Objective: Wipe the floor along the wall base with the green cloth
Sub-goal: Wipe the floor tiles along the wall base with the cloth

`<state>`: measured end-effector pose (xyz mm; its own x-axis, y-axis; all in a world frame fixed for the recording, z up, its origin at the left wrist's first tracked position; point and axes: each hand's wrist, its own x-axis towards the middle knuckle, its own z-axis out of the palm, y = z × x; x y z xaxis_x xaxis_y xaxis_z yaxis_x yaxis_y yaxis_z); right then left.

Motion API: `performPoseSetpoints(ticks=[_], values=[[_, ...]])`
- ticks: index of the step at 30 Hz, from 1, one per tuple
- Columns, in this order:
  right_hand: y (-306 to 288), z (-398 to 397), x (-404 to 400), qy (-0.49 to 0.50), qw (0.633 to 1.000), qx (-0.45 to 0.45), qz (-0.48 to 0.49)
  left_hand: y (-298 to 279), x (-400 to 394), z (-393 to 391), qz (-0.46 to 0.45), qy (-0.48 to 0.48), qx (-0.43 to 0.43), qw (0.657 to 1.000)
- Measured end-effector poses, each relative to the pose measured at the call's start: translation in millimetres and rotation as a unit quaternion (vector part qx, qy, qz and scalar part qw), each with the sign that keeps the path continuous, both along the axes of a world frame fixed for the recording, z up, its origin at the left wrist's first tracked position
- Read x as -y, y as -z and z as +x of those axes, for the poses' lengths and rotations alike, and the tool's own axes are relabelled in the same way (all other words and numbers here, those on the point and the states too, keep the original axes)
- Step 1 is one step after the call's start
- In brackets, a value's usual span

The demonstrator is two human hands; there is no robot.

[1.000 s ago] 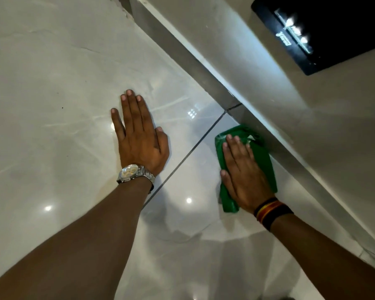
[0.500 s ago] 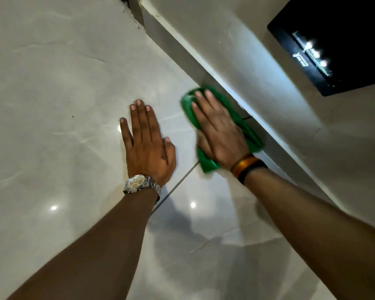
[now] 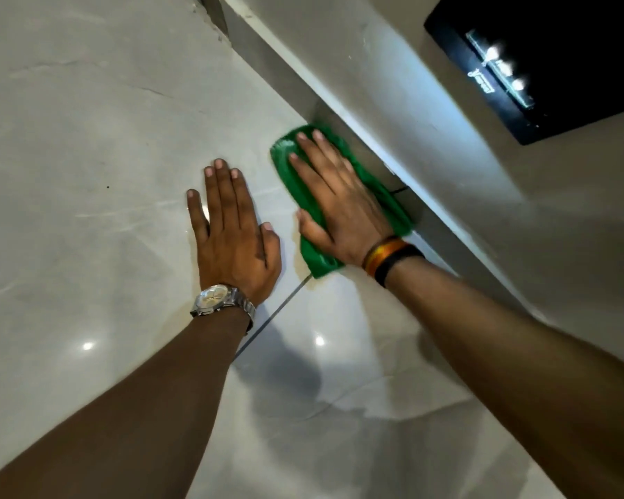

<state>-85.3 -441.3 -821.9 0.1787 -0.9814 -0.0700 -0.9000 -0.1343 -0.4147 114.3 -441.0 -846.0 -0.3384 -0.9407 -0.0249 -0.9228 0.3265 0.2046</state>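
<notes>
The green cloth [image 3: 292, 167] lies flat on the glossy pale floor tiles [image 3: 87, 174], right against the grey skirting [image 3: 292, 88] at the wall base. My right hand [image 3: 339, 199] presses palm down on top of it, fingers spread, covering its middle; it wears coloured wristbands. To the left, my left hand [image 3: 231, 232], with a silver watch, rests flat on the bare tile, fingers together, holding nothing. A dark grout line [image 3: 274, 318] runs between the two hands.
The pale wall [image 3: 429, 120] rises to the right of the skirting. A black panel with reflected lights [image 3: 541, 63] hangs on it at the upper right. Floor tiles stretch away to the left and toward me.
My right hand slid the cloth along the skirting, away from me, across the grout line, mostly in the first half second. My left hand stayed planted on the tile.
</notes>
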Motion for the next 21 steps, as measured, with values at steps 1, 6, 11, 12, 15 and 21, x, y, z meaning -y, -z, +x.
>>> performPoseSetpoints(ticks=[1, 6, 11, 12, 15, 21], values=[[0.1, -10.5, -33.3, 0.024, 1.0, 0.002, 0.012, -0.3, -0.7, 0.2, -0.001, -0.002, -0.001, 1.0], [-5.5, -72.0, -196.4, 0.111, 0.99, -0.042, 0.079, 0.9, -1.4, -0.1, 0.006, -0.004, 0.001, 1.0], [-1.3, -59.8, -147.2, 0.064, 0.996, -0.017, 0.059, 3.8, -1.5, 0.7, -0.007, -0.007, 0.002, 1.0], [0.7, -55.9, -139.6, 0.067, 0.996, -0.02, 0.052, 4.8, -1.7, 1.2, -0.011, -0.006, 0.002, 1.0], [2.8, -64.4, -164.9, 0.082, 0.994, -0.031, 0.071, 4.5, -1.1, 2.2, -0.007, 0.001, -0.003, 1.0], [-6.3, -105.9, -245.2, 0.078, 0.987, -0.06, 0.124, 2.4, -1.2, -0.2, -0.002, -0.005, -0.001, 1.0]])
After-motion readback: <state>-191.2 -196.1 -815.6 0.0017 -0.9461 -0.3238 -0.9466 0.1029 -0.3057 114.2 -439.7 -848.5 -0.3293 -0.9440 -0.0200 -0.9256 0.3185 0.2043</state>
